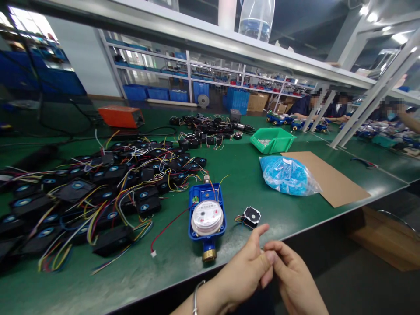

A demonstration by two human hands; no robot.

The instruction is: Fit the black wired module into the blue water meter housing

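My left hand (pixel 247 267) and my right hand (pixel 295 273) meet just off the front edge of the bench, thumbs and fingertips pressed together. Both are closed in a pinch; anything between the fingers is too small or hidden to make out. My left index finger points out towards a small black square part (pixel 252 215) with short wires. Left of it on the bench lies a water meter (pixel 207 216) in a blue housing, its white round dial facing up and a brass threaded end (pixel 209 255) towards me. A red lead with a white connector (pixel 153 253) trails from it.
Many black wired modules (pixel 111 192) cover the left side. Farther back are more black parts (pixel 210 127), an orange box (pixel 120 117) and a green bin (pixel 273 140) of small pieces. A bag of blue parts (pixel 288 175) overlaps cardboard (pixel 331 179). Co-workers sit far right.
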